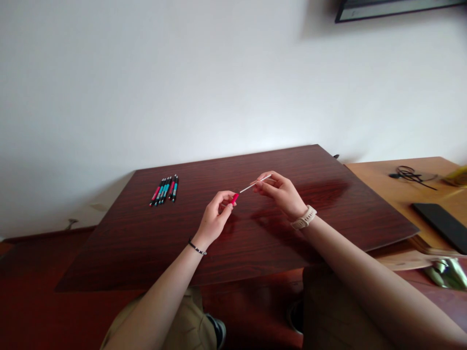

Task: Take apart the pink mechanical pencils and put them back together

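Observation:
Above the middle of the dark wooden table, my left hand (216,214) pinches a short pink pen barrel (235,199), partly hidden by the fingers. My right hand (279,192), a little farther right, is closed on a thin white stick, which looks like a pen refill (248,187). The refill slants down to the left, its tip close to the barrel's upper end; whether they touch I cannot tell. Several pens (164,189) in pink, turquoise and black lie side by side toward the table's left.
The dark table (233,257) stands against a white wall. On a lighter wooden table (386,194) at the right are a black cable (410,174), a dark flat device (440,226) and something yellow (456,176). A framed screen (394,10) hangs above.

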Motion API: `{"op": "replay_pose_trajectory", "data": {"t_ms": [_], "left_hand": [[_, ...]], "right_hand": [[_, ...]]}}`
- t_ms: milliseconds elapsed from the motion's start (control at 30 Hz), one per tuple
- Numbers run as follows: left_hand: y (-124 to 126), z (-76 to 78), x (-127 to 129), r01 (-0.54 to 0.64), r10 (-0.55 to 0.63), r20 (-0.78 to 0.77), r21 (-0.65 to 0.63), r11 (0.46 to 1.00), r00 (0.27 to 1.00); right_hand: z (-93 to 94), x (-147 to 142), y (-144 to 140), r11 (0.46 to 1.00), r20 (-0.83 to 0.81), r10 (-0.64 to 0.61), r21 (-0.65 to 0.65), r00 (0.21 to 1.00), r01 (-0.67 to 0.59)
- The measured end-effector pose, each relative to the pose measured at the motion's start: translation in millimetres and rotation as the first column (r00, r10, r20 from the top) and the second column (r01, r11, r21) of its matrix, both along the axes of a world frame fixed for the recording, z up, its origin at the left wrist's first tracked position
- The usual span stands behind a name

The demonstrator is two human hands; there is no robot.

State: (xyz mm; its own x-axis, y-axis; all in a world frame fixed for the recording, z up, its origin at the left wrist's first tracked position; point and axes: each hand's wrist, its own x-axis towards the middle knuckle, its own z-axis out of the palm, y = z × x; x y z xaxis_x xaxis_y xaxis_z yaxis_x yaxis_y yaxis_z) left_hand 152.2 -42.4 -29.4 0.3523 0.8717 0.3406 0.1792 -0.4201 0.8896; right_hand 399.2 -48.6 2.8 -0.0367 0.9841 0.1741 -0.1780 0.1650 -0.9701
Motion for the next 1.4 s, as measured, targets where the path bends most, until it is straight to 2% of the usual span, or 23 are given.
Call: {"op": "replay_pose_trajectory", "data": {"t_ms": [200, 367, 467, 667, 800, 933, 1133, 1400], "left_hand": [[-0.8, 2.1, 0.6, 0.028, -0.028, -0.012, 0.000, 1.000, 1.000], [-2.1, 4.9, 1.0, 0.052, -0.050, -0.070, 0.032, 0.998, 0.996], [-2.0, 5.9, 0.9, 0.033, -0.027, -0.098, 0.061, 0.998, 0.995], [0.3, 7.3, -0.3, -0.061, 0.068, -0.079, 0.093, 0.994, 0.995], [0.8, 7.8, -0.9, -0.049, 0.058, -0.080, 0.107, 0.993, 0.995], [0.4, 6.3, -0.6, -0.037, 0.045, -0.083, 0.099, 0.994, 0.996], [1.5, 5.2, 0.6, -0.116, 0.115, 0.093, 0.005, 0.993, 0.989], [-0.4, 7.9, 1.8, -0.091, 0.110, 0.228, -0.091, 0.992, 0.967]], "right_hand": [[-3.6, -0.2, 0.7, 0.999, 0.042, 0.038, 0.012, 0.998, -0.038], [-5.3, -4.4, -1.0, 0.991, 0.248, 0.066, 0.094, 0.967, -0.092], [-5.4, -6.4, -2.1, 0.980, 0.318, 0.103, 0.127, 0.942, -0.150], [-3.9, -2.8, -2.8, 0.991, 0.310, 0.091, 0.070, 0.946, -0.118], [-3.8, -1.3, -3.0, 0.992, 0.262, 0.092, 0.059, 0.961, -0.111], [-2.8, -0.1, -3.0, 0.988, 0.339, 0.075, 0.104, 0.938, -0.117], [-7.9, -0.5, -3.1, 0.987, 0.466, 0.057, 0.109, 0.883, -0.121], [-9.4, -5.6, -8.2, 0.973, 0.597, 0.009, 0.178, 0.802, -0.144]]}}
